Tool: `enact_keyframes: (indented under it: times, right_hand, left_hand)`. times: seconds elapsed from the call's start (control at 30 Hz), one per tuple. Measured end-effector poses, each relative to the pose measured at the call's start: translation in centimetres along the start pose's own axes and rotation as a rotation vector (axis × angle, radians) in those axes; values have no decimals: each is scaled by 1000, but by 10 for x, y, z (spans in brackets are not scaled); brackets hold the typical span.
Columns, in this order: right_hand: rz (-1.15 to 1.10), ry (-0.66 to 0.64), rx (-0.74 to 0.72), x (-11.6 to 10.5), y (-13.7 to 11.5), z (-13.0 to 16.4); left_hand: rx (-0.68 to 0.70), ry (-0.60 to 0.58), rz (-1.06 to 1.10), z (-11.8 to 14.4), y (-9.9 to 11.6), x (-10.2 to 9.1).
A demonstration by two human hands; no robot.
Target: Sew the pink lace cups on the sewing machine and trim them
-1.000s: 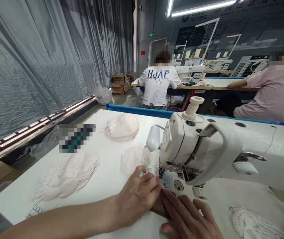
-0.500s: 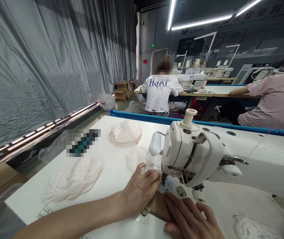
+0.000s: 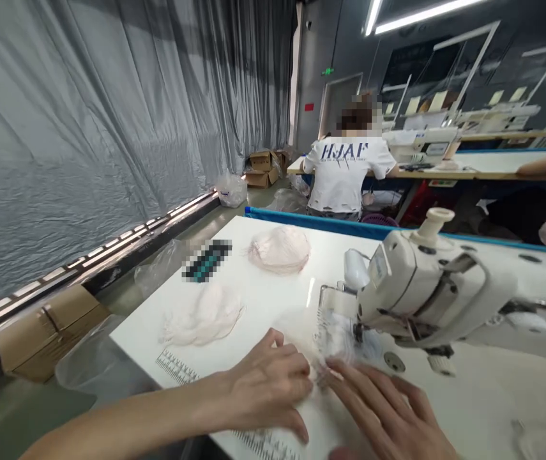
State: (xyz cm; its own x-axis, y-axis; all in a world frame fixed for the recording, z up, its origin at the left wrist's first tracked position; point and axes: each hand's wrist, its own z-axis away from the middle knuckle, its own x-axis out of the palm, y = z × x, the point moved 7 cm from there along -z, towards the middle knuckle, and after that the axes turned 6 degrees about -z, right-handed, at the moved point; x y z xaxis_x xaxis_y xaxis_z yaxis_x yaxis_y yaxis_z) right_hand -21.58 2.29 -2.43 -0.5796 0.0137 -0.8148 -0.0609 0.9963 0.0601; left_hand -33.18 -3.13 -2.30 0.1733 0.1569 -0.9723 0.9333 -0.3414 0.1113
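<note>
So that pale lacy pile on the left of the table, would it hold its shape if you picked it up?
Probably not. The lace pile lies slumped in loose folds on the table, so it looks floppy. It seems thin and openwork, so likely light and easy to snag.

A small piece of pale, see-through lace fabric (image 3: 337, 342) lies flat on the white table (image 3: 273, 300), near its front edge, with its far end under the needle end of the sewing machine (image 3: 421, 294). It is blurred, so its pattern and outline cannot be made out. The left hand (image 3: 267, 383) rests palm down just left of it and the right hand (image 3: 387, 415) lies flat at its near edge, the fingertips of both touching the fabric.
</note>
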Motion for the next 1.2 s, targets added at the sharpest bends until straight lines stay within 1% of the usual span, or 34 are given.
enact_keyframes:
  times: [0.07, 0.13, 0.17, 0.23, 0.3, 0.33, 0.37, 0.4, 0.47, 0.5, 0.57, 0.63, 0.73, 0.8, 0.87, 0.93, 1.03, 1.1, 1.2]
  right_hand:
    - [-173, -12, 107, 2, -7, -15]
    - [-351, -82, 195, 14, -15, -23]
    - [-398, -110, 220, 19, -20, -24]
    - [-426, -141, 233, 22, -32, -22]
    - [-476, -169, 268, 17, -42, -15]
    - [-554, -212, 329, 13, -45, -9]
    - [-667, -278, 425, 10, -46, -1]
    - [-813, -368, 541, 8, -48, 8]
    - [-1119, -550, 756, 3, -59, 28]
    - [-1239, -608, 821, -2, -66, 35]
    - [-1387, -655, 874, -11, -80, 45]
    - [-1421, -635, 913, -14, -89, 52]
    - [-1458, -579, 952, -11, -102, 63]
    - [-1480, -551, 948, -9, -111, 71]
    - [-1415, -546, 930, -6, -119, 81]
    - [-1277, -489, 927, -6, -122, 89]
    - [-1134, -407, 890, -3, -130, 94]
    - [-1112, -383, 877, 1, -136, 95]
    - [-1178, -288, 974, 4, -134, 103]
  left_hand:
    - [3, 2, 99, 12, 11, -3]
    - [-47, 26, 200, 23, 10, -5]
    - [-76, 32, 228, 28, 8, -4]
    - [-119, 11, 243, 39, 9, 1]
    - [-147, -19, 258, 48, 16, 3]
    - [-163, -29, 296, 51, 21, 3]
    - [-190, -36, 366, 55, 28, 2]
    - [-229, -44, 467, 57, 34, 0]
    - [-344, -97, 750, 64, 48, 0]
    - [-414, -136, 913, 67, 55, 2]
    - [-543, -207, 1192, 74, 68, 8]
    - [-621, -245, 1337, 80, 80, 13]
    - [-647, -274, 1379, 87, 90, 23]
    - [-658, -299, 1412, 92, 96, 31]
    - [-672, -329, 1425, 97, 102, 41]
    - [-685, -352, 1395, 101, 109, 50]
    - [-687, -348, 1264, 103, 116, 57]
    - [-669, -332, 1154, 104, 119, 57]
    - [-639, -332, 1066, 105, 122, 55]
